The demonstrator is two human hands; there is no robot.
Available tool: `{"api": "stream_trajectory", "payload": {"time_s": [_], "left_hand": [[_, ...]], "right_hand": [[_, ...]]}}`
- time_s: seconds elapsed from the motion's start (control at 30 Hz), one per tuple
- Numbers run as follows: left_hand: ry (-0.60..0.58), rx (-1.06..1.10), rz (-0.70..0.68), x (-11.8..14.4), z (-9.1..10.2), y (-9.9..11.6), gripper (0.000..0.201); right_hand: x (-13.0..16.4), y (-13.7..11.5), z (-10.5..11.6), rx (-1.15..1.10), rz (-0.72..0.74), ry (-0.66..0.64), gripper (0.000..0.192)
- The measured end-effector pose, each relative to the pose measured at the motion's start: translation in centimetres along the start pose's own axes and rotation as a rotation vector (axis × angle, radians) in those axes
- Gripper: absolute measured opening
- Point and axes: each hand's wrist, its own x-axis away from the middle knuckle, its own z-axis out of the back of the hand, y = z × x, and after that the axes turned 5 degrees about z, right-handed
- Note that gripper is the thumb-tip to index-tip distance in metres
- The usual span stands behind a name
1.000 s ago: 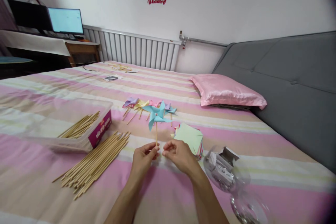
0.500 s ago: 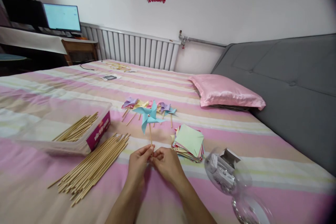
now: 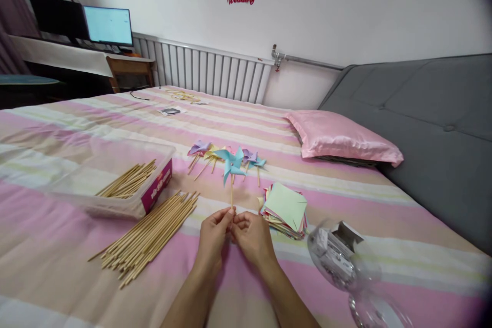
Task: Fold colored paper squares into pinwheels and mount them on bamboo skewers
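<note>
1. A blue paper pinwheel (image 3: 232, 163) is held upright above the bed (image 3: 57, 246), its thin wooden stick running down into both hands.
2. The lower end of the stick is pinched by the left hand (image 3: 213, 236), thumb and fingertips closed on it in a clenched grip.
3. The right hand (image 3: 251, 238) is pressed against the left, and its grip is likewise closed on the bottom of the same stick.
4. Behind the pinwheel, a small row of finished pinwheels (image 3: 215, 155) in purple, yellow and blue is laid flat on the striped cover.
5. Just right of the hands, a stack of coloured paper squares (image 3: 286, 207) is seen, with a pale green sheet on top.
6. To the left, a loose bundle of bamboo skewers (image 3: 148, 236) is spread on the cover, and more skewers are kept in a clear plastic box (image 3: 115, 189) beside it.
7. At lower right, a clear plastic jar (image 3: 338, 256) is lying on its side, with its lid (image 3: 378, 312) close by.
8. A pink satin pillow (image 3: 342, 138) is placed against the grey headboard (image 3: 430, 113).
</note>
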Motion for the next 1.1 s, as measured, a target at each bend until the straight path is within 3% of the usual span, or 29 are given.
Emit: {"api": "stream_trajectory", "payload": {"time_s": [0.2, 0.37, 0.5, 0.77, 0.9, 1.1], "left_hand": [[0.18, -0.078, -0.154, -0.4, 0.1, 0.2, 0.037], [0.217, -0.116, -0.189, -0.4, 0.5, 0.6, 0.033], [0.231, -0.144, -0.186, -0.1, 0.5, 0.9, 0.032], [0.224, -0.129, -0.164, -0.2, 0.7, 1.1, 0.032], [0.227, -0.121, -0.161, -0.3, 0.8, 1.0, 0.033], [0.225, -0.088, -0.145, 0.0, 0.9, 0.9, 0.032]], "right_hand": [[-0.2, -0.5, 0.8, -0.06, -0.04, 0.091, 0.017], [-1.3, -1.7, 2.4, 0.02, -0.051, 0.196, 0.019], [-4.5, -2.4, 4.4, 0.252, -0.053, 0.273, 0.022], [-12.9, -1.0, 9.0, 0.393, -0.178, 0.3, 0.013], [-14.0, -0.2, 8.1, 0.387, -0.193, 0.239, 0.01], [-14.7, -1.1, 2.7, 0.323, -0.113, 0.133, 0.017]]}}
